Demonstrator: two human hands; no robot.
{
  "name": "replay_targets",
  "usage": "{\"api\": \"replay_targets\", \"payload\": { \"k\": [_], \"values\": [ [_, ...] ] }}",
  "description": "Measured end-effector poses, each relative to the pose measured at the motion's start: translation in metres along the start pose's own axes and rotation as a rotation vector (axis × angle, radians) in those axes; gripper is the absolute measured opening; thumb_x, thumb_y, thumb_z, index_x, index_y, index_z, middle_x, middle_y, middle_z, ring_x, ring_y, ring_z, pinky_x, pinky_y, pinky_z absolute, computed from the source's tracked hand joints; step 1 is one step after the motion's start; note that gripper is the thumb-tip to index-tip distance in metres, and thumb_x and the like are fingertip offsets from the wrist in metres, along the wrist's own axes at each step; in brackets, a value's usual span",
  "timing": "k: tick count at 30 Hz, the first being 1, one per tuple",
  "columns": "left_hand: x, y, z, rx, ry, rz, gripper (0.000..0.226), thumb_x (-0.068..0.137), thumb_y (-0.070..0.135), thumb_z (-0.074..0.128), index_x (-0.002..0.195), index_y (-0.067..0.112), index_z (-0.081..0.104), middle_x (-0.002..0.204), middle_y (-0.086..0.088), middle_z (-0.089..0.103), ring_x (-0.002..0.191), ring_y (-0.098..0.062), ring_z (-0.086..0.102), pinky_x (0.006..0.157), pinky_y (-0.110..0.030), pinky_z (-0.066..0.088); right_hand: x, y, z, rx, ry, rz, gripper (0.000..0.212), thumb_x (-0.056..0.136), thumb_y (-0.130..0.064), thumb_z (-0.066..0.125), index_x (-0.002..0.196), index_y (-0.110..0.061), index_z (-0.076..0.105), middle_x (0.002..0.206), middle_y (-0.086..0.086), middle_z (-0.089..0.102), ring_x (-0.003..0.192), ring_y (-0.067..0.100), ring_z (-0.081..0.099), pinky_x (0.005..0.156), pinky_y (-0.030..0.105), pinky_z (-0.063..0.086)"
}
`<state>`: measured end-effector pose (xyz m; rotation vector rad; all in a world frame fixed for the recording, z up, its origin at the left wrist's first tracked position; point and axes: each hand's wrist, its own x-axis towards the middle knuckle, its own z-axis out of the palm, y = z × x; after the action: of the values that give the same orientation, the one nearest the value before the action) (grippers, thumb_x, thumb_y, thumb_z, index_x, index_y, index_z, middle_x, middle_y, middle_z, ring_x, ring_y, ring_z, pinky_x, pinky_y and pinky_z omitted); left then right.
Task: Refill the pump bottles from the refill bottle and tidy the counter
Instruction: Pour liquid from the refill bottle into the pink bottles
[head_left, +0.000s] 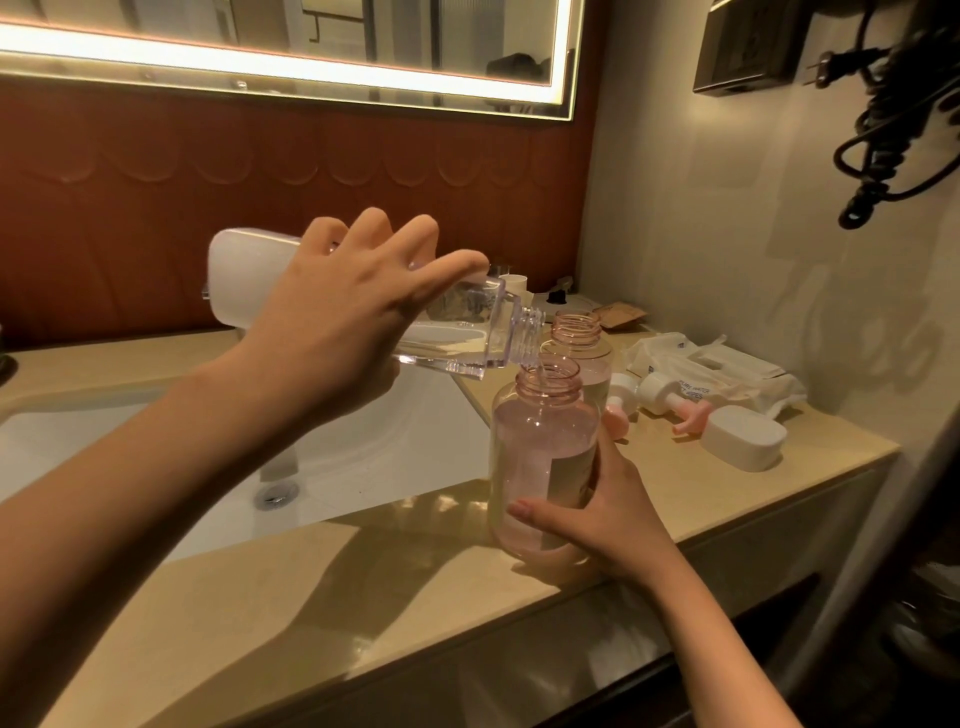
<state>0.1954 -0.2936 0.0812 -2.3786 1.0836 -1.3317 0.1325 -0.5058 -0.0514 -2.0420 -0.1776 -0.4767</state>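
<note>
Refill bottle (467, 332) tilted neck-down, gripped by left hand (332, 317), mouth just above uncapped near pump bottle (540, 452); right hand (597, 514) wrapped round that bottle, upright on tabletop (727, 499) beside sink (389, 441); second pump bottle (576, 332) just behind, uncapped; pump heads (660, 395) lying to the right

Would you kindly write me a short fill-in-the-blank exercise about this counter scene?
The left hand tilts the refill bottle over a pump bottle held by the right hand; its tint is ___.
A second pump bottle stands ___ it.
Two pump heads lie on the ___, beside the wipes.
Missing: pink; behind; counter.
</note>
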Motion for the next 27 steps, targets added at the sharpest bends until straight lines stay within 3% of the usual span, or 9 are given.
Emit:
{"api": "replay_targets", "payload": {
  "k": [3, 6, 8, 16, 22, 27],
  "values": [
    [-0.0005, -0.0002, -0.0005, 0.013, 0.002, -0.005, 0.093, 0.053, 0.0, 0.078, 0.134, 0.021, 0.04, 0.106, -0.014, 0.049, 0.083, -0.031, 0.042, 0.068, -0.039, 0.035, 0.0004, 0.0001, 0.0001, -0.003, 0.0, -0.002, 0.09, 0.045, -0.065, 0.074, 0.123, -0.048, 0.033, 0.124, -0.029, 0.047, 0.115, -0.011, 0.045, 0.096, 0.016, 0.041],
    [-0.0006, 0.0002, -0.0006, 0.023, 0.001, -0.003, 0.092, 0.054, 0.001, 0.077, 0.135, 0.022, 0.037, 0.107, -0.014, 0.05, 0.084, -0.031, 0.043, 0.069, -0.04, 0.036, 0.0003, 0.0012, 0.0002, -0.011, 0.001, 0.001, 0.1, 0.044, -0.065, 0.074, 0.132, -0.037, 0.035, 0.128, -0.02, 0.05, 0.118, -0.001, 0.048, 0.101, 0.031, 0.044],
    [-0.0006, 0.0005, -0.0005, 0.024, 0.002, -0.005, 0.093, 0.053, 0.0, 0.077, 0.135, 0.022, 0.036, 0.107, -0.015, 0.05, 0.084, -0.032, 0.044, 0.069, -0.041, 0.037, -0.0001, 0.0008, -0.0002, -0.019, -0.003, 0.008, 0.105, 0.044, -0.066, 0.074, 0.135, -0.033, 0.034, 0.13, -0.018, 0.049, 0.12, 0.002, 0.047, 0.102, 0.034, 0.044],
    [-0.0019, 0.0034, -0.0004, 0.039, 0.006, -0.027, 0.094, 0.054, -0.001, 0.078, 0.133, 0.023, 0.034, 0.109, -0.014, 0.051, 0.088, -0.033, 0.046, 0.075, -0.044, 0.037, -0.0002, -0.0004, -0.0002, -0.014, -0.007, 0.009, 0.098, 0.043, -0.066, 0.073, 0.129, -0.042, 0.032, 0.125, -0.025, 0.047, 0.116, -0.007, 0.045, 0.098, 0.021, 0.041],
    [-0.0022, 0.0041, -0.0003, 0.044, 0.007, -0.033, 0.092, 0.055, 0.0, 0.078, 0.132, 0.025, 0.035, 0.11, -0.014, 0.05, 0.091, -0.034, 0.046, 0.079, -0.047, 0.036, -0.0002, 0.0011, 0.0004, -0.017, -0.001, 0.009, 0.103, 0.043, -0.067, 0.073, 0.133, -0.038, 0.032, 0.128, -0.023, 0.047, 0.119, -0.001, 0.046, 0.102, 0.028, 0.042],
    [-0.0026, 0.0047, -0.0003, 0.035, 0.005, -0.043, 0.089, 0.054, 0.002, 0.08, 0.129, 0.025, 0.038, 0.109, -0.012, 0.05, 0.091, -0.033, 0.046, 0.08, -0.047, 0.035, -0.0003, -0.0003, 0.0001, -0.007, -0.001, 0.002, 0.09, 0.042, -0.066, 0.073, 0.121, -0.049, 0.033, 0.123, -0.03, 0.046, 0.115, -0.01, 0.045, 0.098, 0.02, 0.041]
  ]
}}
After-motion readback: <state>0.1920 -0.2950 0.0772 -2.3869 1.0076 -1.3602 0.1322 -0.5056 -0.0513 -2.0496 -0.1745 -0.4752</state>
